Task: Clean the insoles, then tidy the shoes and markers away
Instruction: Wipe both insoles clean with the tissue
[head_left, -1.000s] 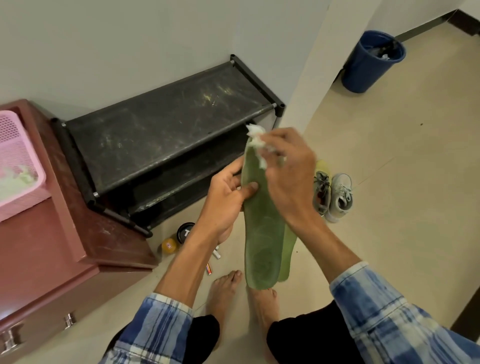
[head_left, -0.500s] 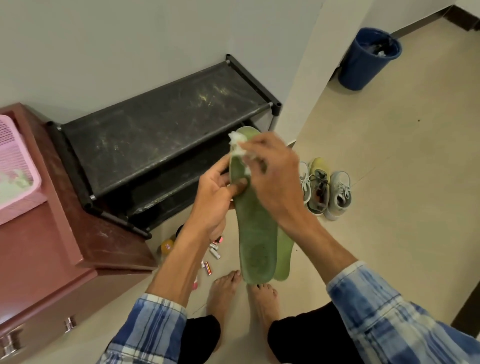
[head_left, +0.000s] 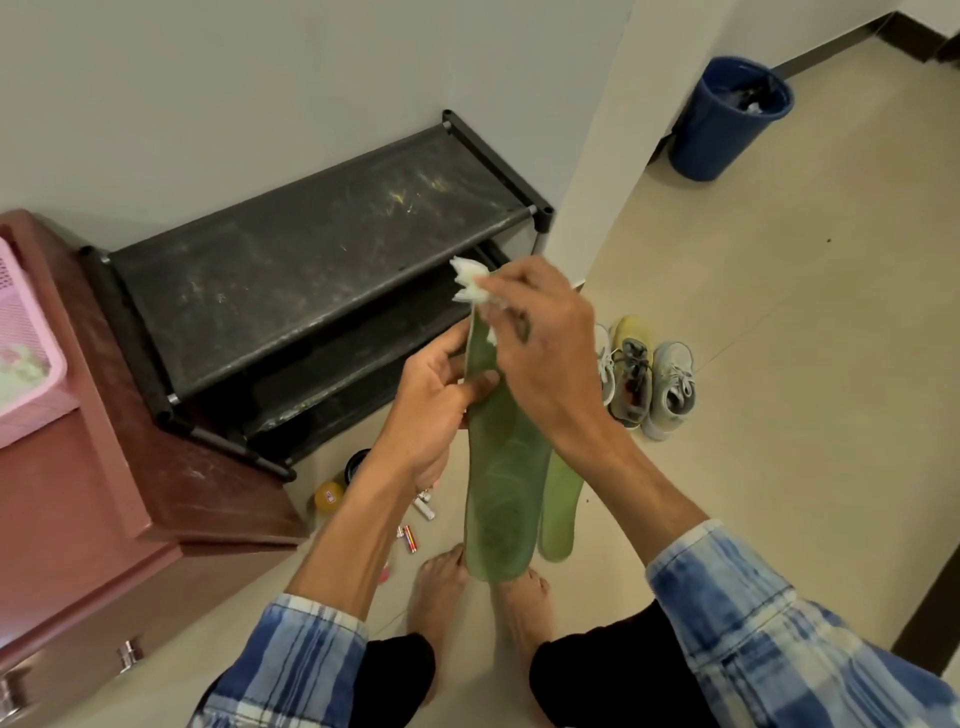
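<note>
My left hand grips a long green insole by its left edge, thumb across the face, holding it upright over my bare feet. My right hand pinches a crumpled white tissue and presses it against the insole's top end. A second green insole lies on the floor just behind and to the right of the held one. A few pale sneakers stand together on the floor to the right. Small markers lie scattered on the floor below my left forearm.
A black two-tier shoe rack stands against the wall ahead. At left is a reddish-brown cabinet with a pink basket on top. A blue bin stands at the far right corner. A small yellow-lidded jar sits by the rack's foot.
My right hand has kept rubbing the tissue over the top of the insole, shifting slightly left. The left hand keeps its grip. The view has drifted a little.
</note>
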